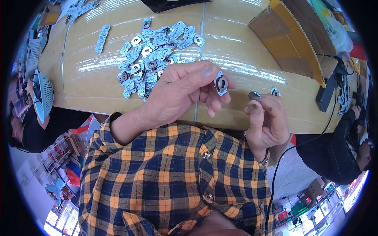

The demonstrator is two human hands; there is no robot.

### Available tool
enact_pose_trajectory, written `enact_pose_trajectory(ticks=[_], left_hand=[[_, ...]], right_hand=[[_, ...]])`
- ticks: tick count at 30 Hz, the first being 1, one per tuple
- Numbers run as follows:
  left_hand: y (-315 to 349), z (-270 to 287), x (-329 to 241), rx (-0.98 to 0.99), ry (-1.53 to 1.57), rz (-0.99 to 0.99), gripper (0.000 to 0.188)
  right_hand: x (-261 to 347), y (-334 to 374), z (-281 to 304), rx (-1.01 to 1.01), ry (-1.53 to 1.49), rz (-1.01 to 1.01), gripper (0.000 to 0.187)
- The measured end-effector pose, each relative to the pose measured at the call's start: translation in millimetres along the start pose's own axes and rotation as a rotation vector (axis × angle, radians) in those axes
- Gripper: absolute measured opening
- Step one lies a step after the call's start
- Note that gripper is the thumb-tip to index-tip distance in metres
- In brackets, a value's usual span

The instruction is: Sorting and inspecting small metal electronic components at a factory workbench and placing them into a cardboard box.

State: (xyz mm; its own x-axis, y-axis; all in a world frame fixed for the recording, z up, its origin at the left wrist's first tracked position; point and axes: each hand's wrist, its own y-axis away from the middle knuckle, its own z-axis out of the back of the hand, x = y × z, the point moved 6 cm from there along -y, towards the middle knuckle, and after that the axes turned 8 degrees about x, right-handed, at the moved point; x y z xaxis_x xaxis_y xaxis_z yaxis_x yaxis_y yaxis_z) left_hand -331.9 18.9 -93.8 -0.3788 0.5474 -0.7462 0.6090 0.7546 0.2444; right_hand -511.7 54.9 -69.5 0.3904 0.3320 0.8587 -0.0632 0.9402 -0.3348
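Between thumb and fingers, my left hand [179, 90] holds up a small circuit board [221, 83] with a round holder on its face. A silver coin cell [254, 96] is pinched at the fingertips of my right hand [271, 122], a short way to the right of that board and apart from it. Just beyond the right hand, another small board [275, 91] lies on the table. A heaped pile of small boards [153, 53] spreads beyond my left hand; some carry round metal parts.
The table [228, 43] has a glossy tan covering. An unbroken board strip [102, 39] lies left of the pile, with more strips at the far left. A cardboard box [283, 35] and a dark cable [307, 144] are at right. People sit at both sides.
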Motion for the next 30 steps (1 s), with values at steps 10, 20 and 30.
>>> enact_pose_trajectory(ticks=[10, 20, 30], left_hand=[[-3.8, -6.7, 1.0, 0.031, -0.017, 0.01, 0.048], [-43.6, -53.8, -20.0, 0.274, -1.079, -0.159, 0.022], [-84.5, -90.5, 0.9, 0.436, -1.785, -0.499, 0.044]], right_hand=[[-3.7, 7.5, 9.3, -0.087, 0.04, -0.013, 0.012], [-41.7, 19.2, 87.1, -0.614, 0.098, -0.225, 0.013], [-61.6, 16.1, 88.7, -0.55, -0.05, -0.356, 0.013]])
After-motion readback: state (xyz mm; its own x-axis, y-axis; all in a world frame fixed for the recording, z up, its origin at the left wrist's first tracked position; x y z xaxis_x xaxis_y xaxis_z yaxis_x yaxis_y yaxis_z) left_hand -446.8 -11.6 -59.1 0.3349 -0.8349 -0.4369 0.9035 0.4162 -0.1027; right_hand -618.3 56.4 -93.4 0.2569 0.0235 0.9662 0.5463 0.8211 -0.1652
